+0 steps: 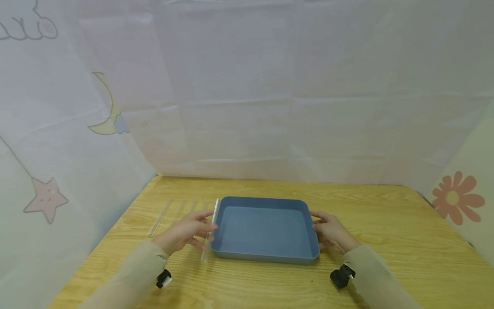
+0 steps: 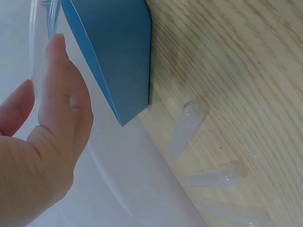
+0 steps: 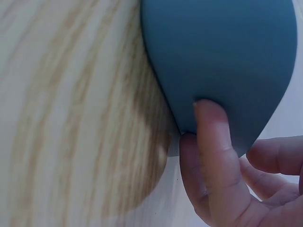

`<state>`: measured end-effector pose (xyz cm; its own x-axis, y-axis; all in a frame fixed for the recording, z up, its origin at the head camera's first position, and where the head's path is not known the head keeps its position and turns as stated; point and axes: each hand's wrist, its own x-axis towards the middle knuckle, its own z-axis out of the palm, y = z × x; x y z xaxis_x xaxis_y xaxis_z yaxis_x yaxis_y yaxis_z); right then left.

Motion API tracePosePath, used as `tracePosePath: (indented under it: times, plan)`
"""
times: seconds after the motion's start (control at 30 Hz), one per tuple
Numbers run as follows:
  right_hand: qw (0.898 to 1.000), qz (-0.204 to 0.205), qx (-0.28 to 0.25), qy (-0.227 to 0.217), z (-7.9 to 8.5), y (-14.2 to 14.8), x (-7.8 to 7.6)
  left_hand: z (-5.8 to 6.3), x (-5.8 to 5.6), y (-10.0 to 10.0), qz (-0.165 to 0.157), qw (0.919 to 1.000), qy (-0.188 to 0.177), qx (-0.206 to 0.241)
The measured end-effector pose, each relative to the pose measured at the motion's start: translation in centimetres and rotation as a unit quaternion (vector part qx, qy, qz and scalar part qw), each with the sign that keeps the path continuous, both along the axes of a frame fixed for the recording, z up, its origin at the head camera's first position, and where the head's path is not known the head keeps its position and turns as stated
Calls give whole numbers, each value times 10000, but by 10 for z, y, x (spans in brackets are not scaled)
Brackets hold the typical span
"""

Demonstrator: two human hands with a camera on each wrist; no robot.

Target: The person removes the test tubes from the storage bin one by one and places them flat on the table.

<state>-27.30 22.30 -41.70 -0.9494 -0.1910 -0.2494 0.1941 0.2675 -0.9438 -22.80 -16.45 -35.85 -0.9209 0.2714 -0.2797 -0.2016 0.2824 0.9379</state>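
A clear test tube stands out along the left side of a blue-grey rectangular tray. My left hand pinches this tube between thumb and fingers, close beside the tray's left wall. In the left wrist view the held tube passes behind the fingertips, partly hidden. At the opposite end, my right hand holds the tray's right side. The right wrist view shows a finger against the outer wall, another finger by the bottom edge, and a fingertip near the rim.
Several more clear tubes lie on the wooden table left of the tray, including one at the far left. A pale printed cloth hangs behind the table and at its sides.
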Motion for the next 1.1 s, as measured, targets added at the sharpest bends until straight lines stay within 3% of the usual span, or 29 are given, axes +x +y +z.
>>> tracePosePath:
  times: [0.63, 0.83, 1.1]
  plan:
    - [9999, 98, -28, 48, -3, 2, -1, 1, 5, -16, 277, 9990, -45, -353]
    - [10000, 52, -35, 24, -2, 1, 0, 5, 7, -29, 179, 9988, 48, -452]
    - [9999, 25, 87, 48, 1, 0, 0, 7, 8, -38, 281, 9984, 27, -498]
